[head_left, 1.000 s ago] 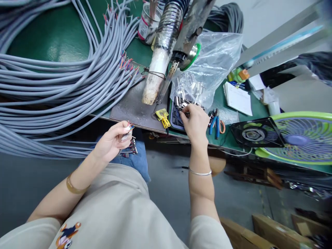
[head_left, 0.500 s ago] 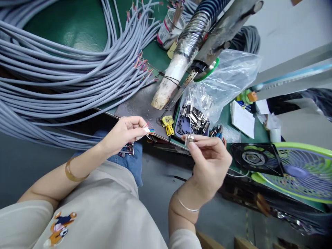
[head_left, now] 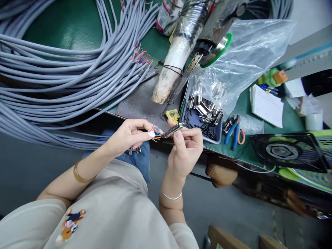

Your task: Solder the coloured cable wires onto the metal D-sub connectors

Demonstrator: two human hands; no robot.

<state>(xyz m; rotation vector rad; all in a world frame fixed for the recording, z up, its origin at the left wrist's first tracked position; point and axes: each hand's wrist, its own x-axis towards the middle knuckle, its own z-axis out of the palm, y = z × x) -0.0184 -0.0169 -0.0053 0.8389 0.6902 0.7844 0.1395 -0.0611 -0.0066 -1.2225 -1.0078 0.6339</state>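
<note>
My left hand pinches the stripped end of a cable, whose thin coloured wires fan out to the right past the fingertips. Something white shows at the thumb tip; whether it is a finger cover or tape I cannot tell. Between the thumb and fingers of my right hand is a metal multi-pin connector, tilted, with its left end close to the wire tips. Whether wires and connector touch is unclear. Just behind the connector lies a yellow clip-like tool, partly covered.
Many grey cables lie coiled on the left. A blue tray holds loose connectors. Above the bench hang a wrapped duct and a solder spool. Blue-handled pliers, a notepad and a black fan stand right.
My right hand has moved left with the connector, bringing it beside the wires, and has turned it. My left hand has shifted slightly right. The camera view has moved a little.
</note>
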